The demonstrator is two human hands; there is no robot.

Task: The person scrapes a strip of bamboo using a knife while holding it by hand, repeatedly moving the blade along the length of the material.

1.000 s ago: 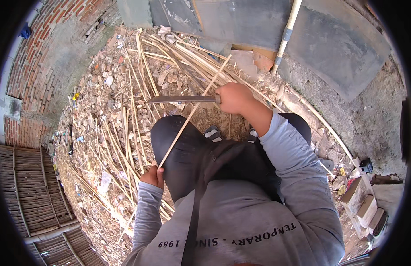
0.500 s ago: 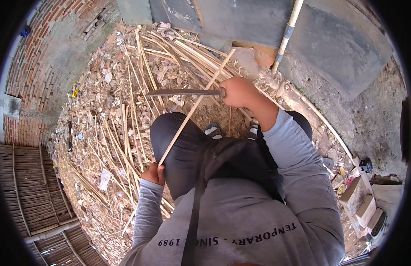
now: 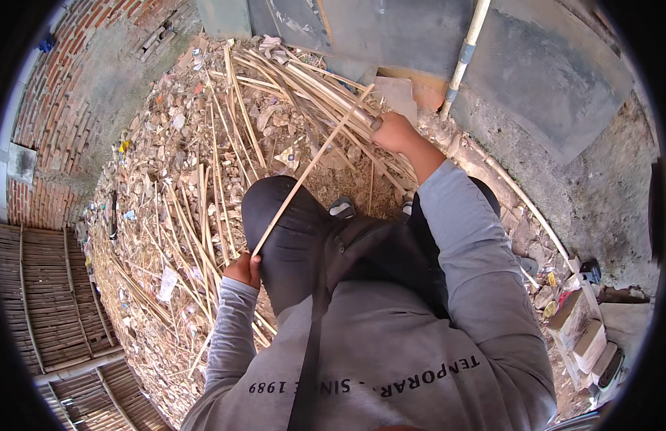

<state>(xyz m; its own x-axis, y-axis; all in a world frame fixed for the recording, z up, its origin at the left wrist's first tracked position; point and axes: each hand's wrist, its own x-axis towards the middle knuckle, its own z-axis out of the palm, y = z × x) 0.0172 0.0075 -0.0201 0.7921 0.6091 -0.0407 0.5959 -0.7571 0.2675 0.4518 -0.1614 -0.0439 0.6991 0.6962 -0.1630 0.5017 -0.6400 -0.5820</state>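
Observation:
My left hand (image 3: 243, 271) grips the lower end of a long pale bamboo strip (image 3: 308, 169) beside my left knee. The strip slants up to the right across my dark trouser leg (image 3: 286, 230). My right hand (image 3: 394, 133) is stretched forward near the strip's upper end, closed on a dark knife handle (image 3: 376, 123). Only the handle's butt shows; the blade is hidden. Both arms wear grey sleeves.
Heaps of bamboo strips (image 3: 304, 75) and shavings (image 3: 182, 187) cover the ground ahead and to the left. A pale pipe (image 3: 463, 57) leans on the grey wall ahead. Woven bamboo panels (image 3: 45, 302) lie at the left, boxes (image 3: 584, 330) at the right.
My right hand has moved up and to the right with the knife. The blade, which pointed left across the strip, is out of sight now. My left hand has barely moved.

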